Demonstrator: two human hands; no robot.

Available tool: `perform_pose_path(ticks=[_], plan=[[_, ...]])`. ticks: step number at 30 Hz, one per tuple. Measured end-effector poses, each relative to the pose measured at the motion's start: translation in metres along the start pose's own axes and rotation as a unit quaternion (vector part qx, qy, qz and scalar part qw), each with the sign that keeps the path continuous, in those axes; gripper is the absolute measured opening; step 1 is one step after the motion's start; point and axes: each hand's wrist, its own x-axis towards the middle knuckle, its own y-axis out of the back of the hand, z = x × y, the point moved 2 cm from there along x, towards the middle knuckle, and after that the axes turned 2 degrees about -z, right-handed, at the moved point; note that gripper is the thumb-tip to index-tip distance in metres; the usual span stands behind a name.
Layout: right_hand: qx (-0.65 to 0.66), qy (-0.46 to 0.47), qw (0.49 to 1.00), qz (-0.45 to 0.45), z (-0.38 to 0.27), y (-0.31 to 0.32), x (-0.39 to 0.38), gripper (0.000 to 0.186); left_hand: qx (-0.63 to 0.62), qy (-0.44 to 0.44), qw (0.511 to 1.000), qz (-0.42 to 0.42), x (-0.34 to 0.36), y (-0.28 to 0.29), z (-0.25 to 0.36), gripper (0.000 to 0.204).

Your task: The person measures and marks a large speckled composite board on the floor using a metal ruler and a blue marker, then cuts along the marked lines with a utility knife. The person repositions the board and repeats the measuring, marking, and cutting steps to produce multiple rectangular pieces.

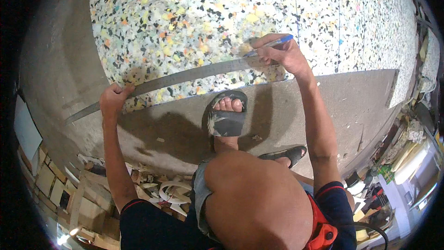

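A large speckled foam sheet (pixel 185 28), white with yellow, black and orange flecks, lies on the floor. Across its near edge runs a long grey metal ruler (pixel 189 75), its left end reaching past the foam. My left hand (pixel 114 99) is closed on the ruler near the sheet's left corner, thumb on top. In my right hand (pixel 286 57) is a blue-capped pen (pixel 277 42), its tip down at the ruler's far edge. The fingers of that hand also rest by the ruler's right end, which they partly hide.
Dark lines are drawn across the foam's right part. My sandalled foot (pixel 226 113) stands on the concrete floor (pixel 342 106) close to the sheet's near edge. Scraps and wooden pieces (pixel 95 190) lie piled at lower left; more foam offcuts (pixel 411 157) clutter the right side.
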Motion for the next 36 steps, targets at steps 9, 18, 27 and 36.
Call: perform_pose_path(ticks=[9, 18, 27, 36], plan=[[-0.01, 0.005, 1.0, -0.01, 0.001, -0.009, 0.007, 0.021, -0.011, 0.016, 1.0, -0.006, 0.001, 0.001, 0.001, 0.057], [0.01, 0.009, 1.0, -0.015, 0.009, -0.008, 0.006, 0.018, -0.003, 0.009, 1.0, -0.001, 0.002, 0.0, 0.0, 0.054], [-0.017, 0.041, 0.999, -0.028, 0.01, -0.01, 0.007, 0.013, -0.016, 0.004, 1.0, -0.004, 0.001, 0.001, 0.0, 0.05], [-0.013, 0.057, 0.998, -0.028, 0.018, -0.011, 0.009, 0.016, 0.001, 0.0, 1.0, -0.003, 0.002, 0.002, -0.001, 0.05]])
